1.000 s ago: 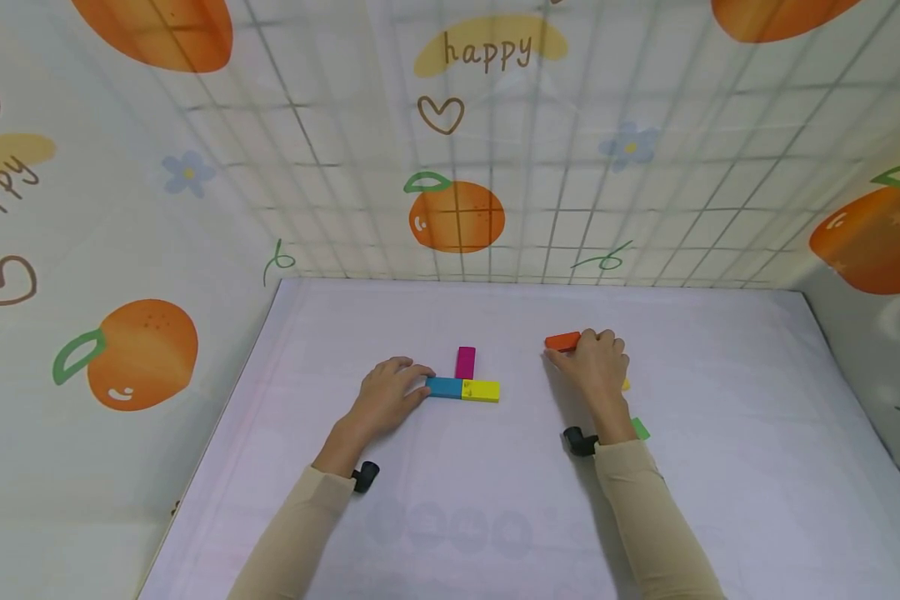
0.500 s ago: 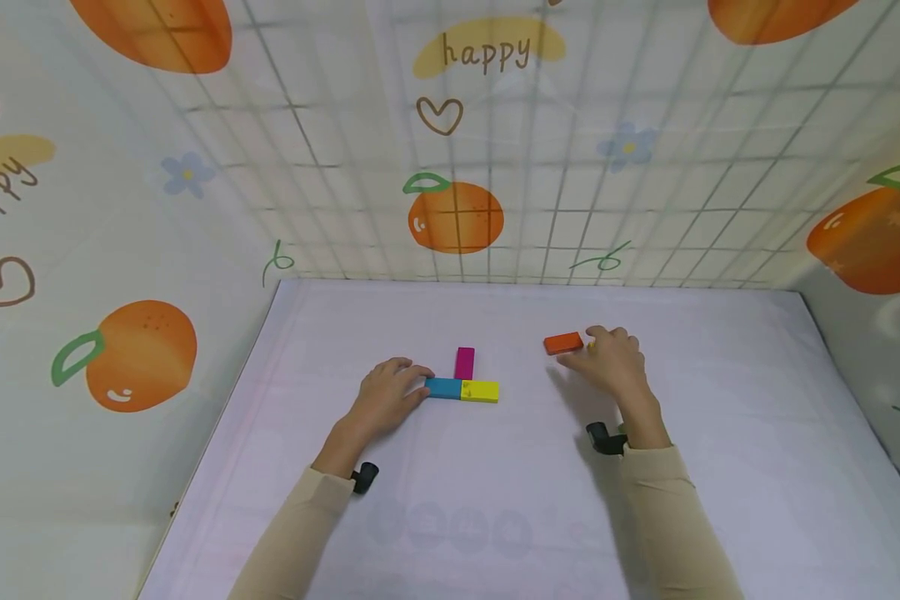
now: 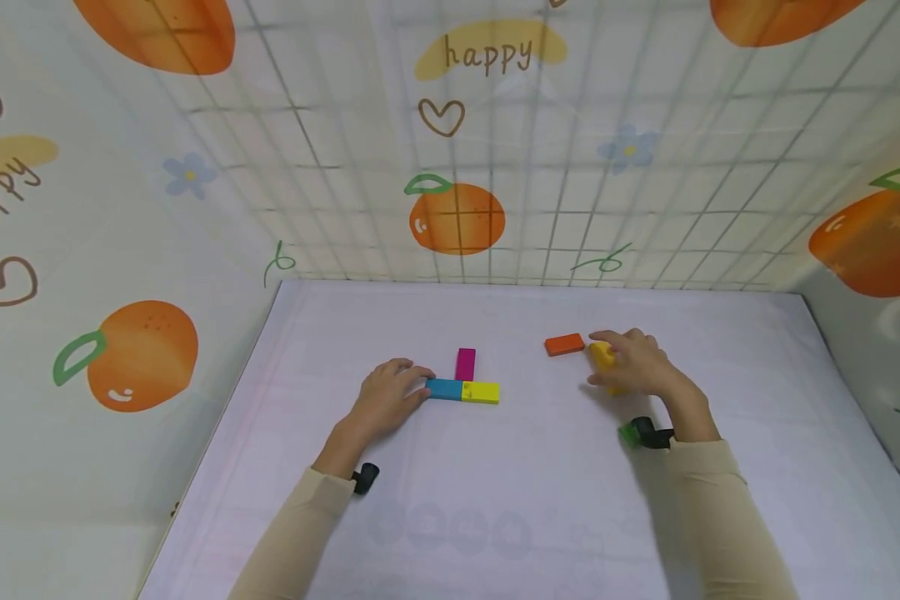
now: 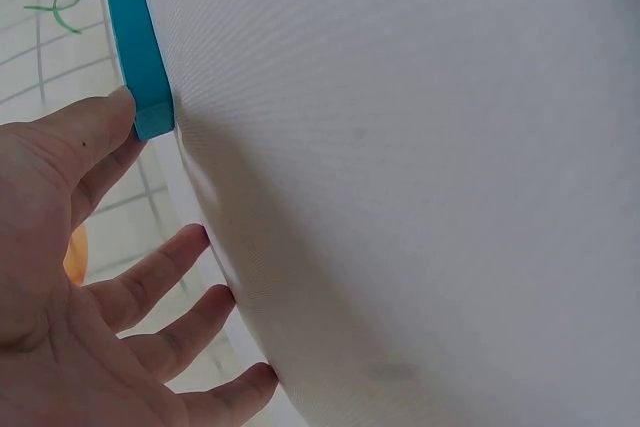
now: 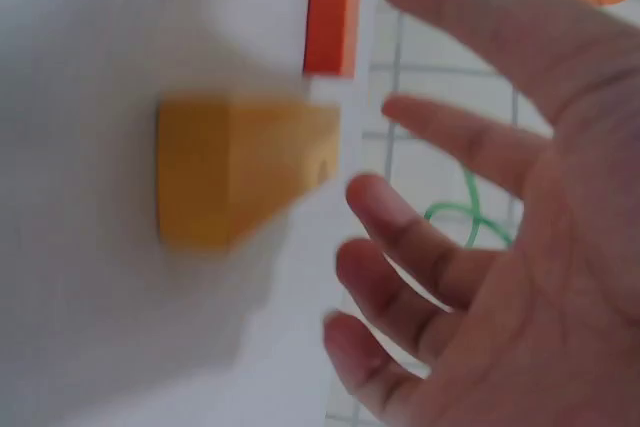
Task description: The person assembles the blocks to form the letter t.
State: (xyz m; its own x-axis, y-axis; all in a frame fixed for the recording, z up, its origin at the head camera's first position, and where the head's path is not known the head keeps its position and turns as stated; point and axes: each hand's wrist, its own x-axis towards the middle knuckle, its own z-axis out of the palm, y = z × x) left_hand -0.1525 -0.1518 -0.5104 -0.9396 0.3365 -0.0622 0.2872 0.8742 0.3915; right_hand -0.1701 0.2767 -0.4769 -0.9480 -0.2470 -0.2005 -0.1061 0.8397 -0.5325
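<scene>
In the head view my left hand (image 3: 387,398) holds the left end of a flat blue block (image 3: 445,389) between thumb and index finger; the other fingers are spread over the table. A bright yellow block (image 3: 482,392) adjoins the blue one end to end. Behind where they meet stands a magenta block (image 3: 466,364). My right hand (image 3: 636,362) hovers with parted fingers over a yellow-orange block (image 3: 602,357), partly hidden beneath it. The right wrist view shows that block (image 5: 235,172) with a slanted side, apart from the fingers.
An orange-red block (image 3: 565,344) lies left of my right fingertips. Partly behind the black right wrist camera (image 3: 651,433) is a green block (image 3: 630,435). A patterned curtain (image 3: 457,150) rises at the table's (image 3: 330,317) back edge.
My right hand has let go of the orange-red block and moved right, over the yellow-orange block. The left hand stays at the blue block.
</scene>
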